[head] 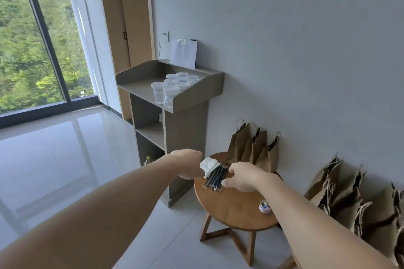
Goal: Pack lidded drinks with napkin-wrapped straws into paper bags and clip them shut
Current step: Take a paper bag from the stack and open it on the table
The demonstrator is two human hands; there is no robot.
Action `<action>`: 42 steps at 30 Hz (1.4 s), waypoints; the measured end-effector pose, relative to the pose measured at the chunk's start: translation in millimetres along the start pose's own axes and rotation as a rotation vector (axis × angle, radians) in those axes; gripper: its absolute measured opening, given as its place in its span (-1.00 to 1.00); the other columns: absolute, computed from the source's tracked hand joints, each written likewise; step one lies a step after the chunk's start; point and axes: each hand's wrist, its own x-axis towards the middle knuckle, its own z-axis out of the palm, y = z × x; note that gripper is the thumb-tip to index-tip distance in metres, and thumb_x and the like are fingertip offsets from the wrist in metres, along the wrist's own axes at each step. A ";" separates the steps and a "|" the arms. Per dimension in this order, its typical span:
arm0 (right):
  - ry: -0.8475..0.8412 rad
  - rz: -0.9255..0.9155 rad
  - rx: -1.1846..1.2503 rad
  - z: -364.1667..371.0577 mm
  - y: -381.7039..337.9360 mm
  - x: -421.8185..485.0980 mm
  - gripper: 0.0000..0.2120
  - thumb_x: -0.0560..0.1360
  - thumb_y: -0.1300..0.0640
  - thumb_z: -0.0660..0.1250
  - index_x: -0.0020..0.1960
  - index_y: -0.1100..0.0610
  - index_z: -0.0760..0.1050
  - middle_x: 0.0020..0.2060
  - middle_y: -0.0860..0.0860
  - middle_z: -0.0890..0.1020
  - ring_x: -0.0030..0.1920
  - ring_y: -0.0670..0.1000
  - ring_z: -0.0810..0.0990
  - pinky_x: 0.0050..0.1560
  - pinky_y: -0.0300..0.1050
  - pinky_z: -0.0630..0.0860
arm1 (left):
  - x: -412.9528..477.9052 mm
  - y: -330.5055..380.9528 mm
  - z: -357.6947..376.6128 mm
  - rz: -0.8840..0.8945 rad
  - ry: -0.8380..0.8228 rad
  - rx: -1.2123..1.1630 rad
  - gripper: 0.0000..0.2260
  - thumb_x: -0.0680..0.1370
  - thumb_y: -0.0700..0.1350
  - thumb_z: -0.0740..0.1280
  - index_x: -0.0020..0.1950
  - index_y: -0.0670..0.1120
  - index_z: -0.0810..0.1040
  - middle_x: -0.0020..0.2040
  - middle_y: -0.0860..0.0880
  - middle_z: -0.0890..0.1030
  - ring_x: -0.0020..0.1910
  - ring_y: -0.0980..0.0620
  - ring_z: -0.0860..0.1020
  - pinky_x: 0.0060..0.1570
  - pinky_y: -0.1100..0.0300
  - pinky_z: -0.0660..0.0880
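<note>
A bundle of black straws [215,176] lies on the round wooden stool [236,205], beside white napkins [208,165]. My left hand [189,165] grips a napkin at the stool's left edge. My right hand [241,178] reaches over the straws, its fingertips curled down onto them; whether it pinches one is hidden. Several clear lidded cups [172,87] with water stand on the grey stand [196,96]. Brown paper bags [254,148] lean on the wall behind the stool.
More brown paper bags [354,201] stand on the floor at the right along the wall. A small round tin [265,206] sits on the stool's right side. Glossy floor tiles spread to the left, with a large window beyond.
</note>
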 end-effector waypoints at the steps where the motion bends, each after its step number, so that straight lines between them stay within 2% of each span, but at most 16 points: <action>1: 0.009 0.012 -0.003 -2.9 1.8 12.6 -0.53 0.52 -0.20 0.30 0.34 0.01 0.43 0.24 -0.01 0.57 0.19 0.05 0.55 0.02 -0.08 0.45 | 17.1 -4.0 -0.6 0.014 -0.001 0.003 -0.57 0.54 0.09 0.26 0.35 -0.08 0.42 0.17 -0.02 0.56 0.08 -0.05 0.56 -0.09 0.11 0.48; 3: 0.015 0.034 0.000 -7.9 6.2 36.8 -0.51 0.53 -0.20 0.28 0.36 0.03 0.41 0.24 -0.01 0.56 0.19 0.05 0.55 0.05 -0.07 0.48 | 51.0 -9.9 -3.8 0.046 0.007 -0.002 -0.55 0.55 0.10 0.25 0.39 -0.07 0.39 0.25 -0.03 0.54 0.18 -0.08 0.52 0.00 0.07 0.48; 6: -0.012 0.077 0.008 -14.8 18.0 78.3 -0.47 0.54 -0.20 0.28 0.40 0.05 0.38 0.28 -0.01 0.54 0.21 0.05 0.54 0.10 -0.08 0.49 | 104.9 -13.1 -6.0 0.088 -0.008 0.010 -0.54 0.57 0.09 0.24 0.42 -0.07 0.37 0.27 -0.04 0.54 0.20 -0.09 0.52 0.08 0.04 0.51; 12: 0.018 0.109 0.087 -39.5 46.2 188.5 -0.42 0.56 -0.19 0.26 0.47 0.09 0.32 0.37 0.03 0.47 0.30 0.08 0.49 0.14 -0.06 0.45 | 217.5 -27.7 -17.0 0.139 -0.021 0.063 -0.48 0.59 0.12 0.23 0.50 -0.04 0.28 0.37 -0.02 0.47 0.31 -0.10 0.46 0.15 0.04 0.46; 15: -0.019 0.112 0.102 -49.6 55.8 235.5 -0.40 0.55 -0.20 0.25 0.48 0.09 0.31 0.39 0.04 0.46 0.30 0.09 0.48 0.16 -0.07 0.45 | 267.2 -37.0 -31.3 0.131 -0.058 0.089 -0.47 0.58 0.12 0.23 0.51 -0.05 0.29 0.37 -0.02 0.47 0.32 -0.11 0.46 0.18 0.02 0.45; 17: 0.022 0.128 0.127 -59.5 68.2 261.6 -0.40 0.55 -0.19 0.25 0.49 0.08 0.29 0.40 0.03 0.45 0.30 0.09 0.49 0.17 -0.06 0.46 | 302.7 -38.0 -40.7 0.137 -0.060 0.088 -0.48 0.57 0.11 0.23 0.49 -0.05 0.31 0.35 -0.02 0.49 0.31 -0.11 0.46 0.20 -0.01 0.47; 19: 0.034 0.152 0.135 -69.7 83.1 282.2 -0.40 0.55 -0.19 0.24 0.48 0.09 0.30 0.32 0.01 0.49 0.25 0.09 0.50 0.10 -0.07 0.47 | 336.0 -33.9 -47.6 0.158 -0.075 0.079 -0.48 0.56 0.12 0.23 0.48 -0.05 0.31 0.34 -0.02 0.50 0.31 -0.11 0.46 0.22 -0.03 0.46; 21: 0.000 0.183 0.142 -76.1 99.8 296.6 -0.44 0.53 -0.20 0.23 0.41 0.10 0.37 0.11 -0.05 0.55 0.11 0.07 0.51 -0.08 -0.12 0.43 | 367.4 -24.4 -48.4 0.196 -0.094 0.086 -0.48 0.56 0.13 0.24 0.47 -0.03 0.32 0.31 -0.02 0.52 0.29 -0.11 0.47 0.22 -0.04 0.47; 22: -0.009 0.205 0.158 -77.1 109.7 303.5 -0.52 0.53 -0.19 0.23 0.32 0.08 0.43 0.05 -0.05 0.54 0.06 0.06 0.52 -0.12 -0.11 0.42 | 383.3 -17.9 -47.6 0.222 -0.097 0.088 -0.50 0.56 0.14 0.24 0.45 -0.03 0.34 0.30 -0.02 0.53 0.26 -0.11 0.49 0.21 -0.04 0.48; 24: 0.002 0.266 0.186 -74.6 130.3 317.8 -0.73 0.51 -0.19 0.24 -0.03 0.01 0.46 -0.08 -0.02 0.54 -0.06 0.06 0.55 -0.19 -0.10 0.40 | 414.8 -3.8 -42.2 0.287 -0.100 0.081 -0.54 0.55 0.13 0.24 0.40 -0.04 0.39 0.26 -0.03 0.55 0.20 -0.11 0.52 0.16 -0.03 0.50; 25: 0.014 0.298 0.205 -72.7 139.1 324.5 -0.73 0.50 -0.19 0.24 -0.10 0.02 0.45 -0.12 0.00 0.56 -0.09 0.06 0.57 -0.20 -0.08 0.42 | 430.3 3.2 -38.1 0.322 -0.105 0.082 -0.56 0.55 0.12 0.23 0.38 -0.04 0.40 0.25 -0.02 0.56 0.19 -0.11 0.53 0.14 -0.03 0.51; 26: 0.016 0.333 0.220 -69.8 146.8 330.4 -0.69 0.49 -0.19 0.25 -0.03 0.06 0.49 -0.07 0.03 0.59 -0.06 0.08 0.59 -0.14 -0.05 0.46 | 445.6 9.6 -33.1 0.357 -0.118 0.086 -0.57 0.55 0.12 0.23 0.37 -0.04 0.41 0.25 -0.02 0.56 0.17 -0.11 0.53 0.12 -0.02 0.51; 28: 0.016 0.410 0.247 -62.4 161.1 341.4 -0.55 0.49 -0.17 0.25 0.21 0.13 0.48 0.11 0.08 0.58 0.08 0.10 0.57 -0.01 -0.03 0.51 | 476.6 21.8 -21.1 0.426 -0.162 0.076 -0.57 0.55 0.11 0.24 0.36 -0.05 0.41 0.24 -0.05 0.56 0.15 -0.11 0.54 0.13 -0.04 0.52; 31: 0.013 0.536 0.310 -51.4 180.7 356.8 -0.45 0.52 -0.15 0.25 0.37 0.18 0.41 0.26 0.11 0.53 0.20 0.14 0.53 0.15 0.01 0.50 | 521.2 38.6 -4.7 0.520 -0.229 0.050 -0.55 0.55 0.09 0.25 0.37 -0.09 0.40 0.25 -0.09 0.54 0.17 -0.13 0.53 0.18 -0.07 0.51; 36: 0.042 0.711 0.366 -43.0 206.0 380.2 -0.45 0.54 -0.16 0.22 0.34 0.23 0.45 0.29 0.20 0.53 0.24 0.19 0.55 0.26 0.14 0.48 | 587.0 61.8 5.3 0.696 -0.302 0.098 -0.57 0.55 0.10 0.24 0.36 -0.08 0.42 0.18 -0.06 0.57 0.11 -0.10 0.54 0.12 -0.04 0.53; 42: 0.131 0.870 0.407 -33.2 247.2 404.4 -0.42 0.57 -0.21 0.15 0.21 0.29 0.53 0.12 0.23 0.61 0.07 0.18 0.61 0.11 0.07 0.54 | 632.2 84.5 25.9 0.807 -0.376 0.131 -0.56 0.56 0.10 0.23 0.37 -0.09 0.42 0.26 -0.08 0.55 0.19 -0.11 0.53 0.16 -0.07 0.52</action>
